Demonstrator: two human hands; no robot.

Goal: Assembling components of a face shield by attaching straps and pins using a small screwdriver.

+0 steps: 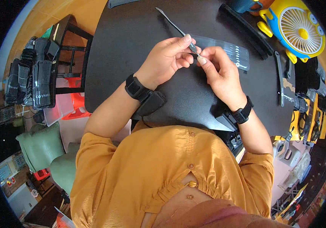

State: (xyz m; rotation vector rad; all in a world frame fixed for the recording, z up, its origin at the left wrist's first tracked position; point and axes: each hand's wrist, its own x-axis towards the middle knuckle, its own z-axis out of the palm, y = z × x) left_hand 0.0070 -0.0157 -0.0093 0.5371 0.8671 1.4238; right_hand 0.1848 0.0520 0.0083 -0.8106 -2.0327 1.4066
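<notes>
Above the dark table, my left hand (166, 57) pinches a long, thin, dark strip (170, 22) between thumb and fingers. The strip's far end points up and to the left, past my left hand. Its near end has a small shiny grey part (193, 47) between my two hands. My right hand (220, 70) grips that near end with thumb and forefinger, its other fingers curled. The exact kind of strip is unclear. Just behind my right hand, a flat grey packet (229, 48) with light markings lies on the table, partly covered by the fingers.
A yellow and blue fan (301, 32) stands at the far right. Beside it lies a long black bar (244, 30). A narrow dark strap (279, 78) rests along the table's right edge. At left, bundled dark goods (41, 72) sit by a black-framed stool (72, 57) and a green chair (41, 148).
</notes>
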